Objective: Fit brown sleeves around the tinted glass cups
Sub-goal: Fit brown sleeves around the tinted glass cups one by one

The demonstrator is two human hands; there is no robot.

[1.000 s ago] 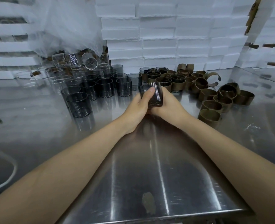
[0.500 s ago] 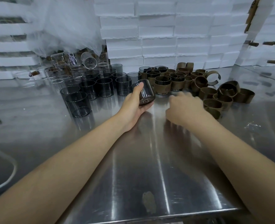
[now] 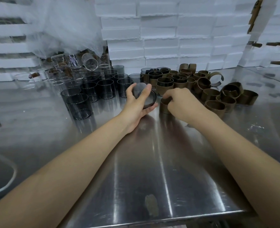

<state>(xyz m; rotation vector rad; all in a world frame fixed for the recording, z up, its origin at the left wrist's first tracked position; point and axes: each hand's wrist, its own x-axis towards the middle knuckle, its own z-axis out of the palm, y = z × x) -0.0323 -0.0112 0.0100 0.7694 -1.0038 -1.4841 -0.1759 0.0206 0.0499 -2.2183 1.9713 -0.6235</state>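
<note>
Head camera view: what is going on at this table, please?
A person works at a steel table. The left hand holds a bare tinted cup, tilted; the right hand grips a brown sleeve beside it, not yet on the cup. More bare cups stand left, loose sleeves right, sleeved cups behind.

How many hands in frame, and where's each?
2. Left hand holds a tilted tinted glass cup mid-table; right hand grips a brown sleeve just right of it. None hidden.

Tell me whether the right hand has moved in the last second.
Yes. The right hand left the cup and went right, toward the sleeve pile, where it grips a sleeve.
</note>
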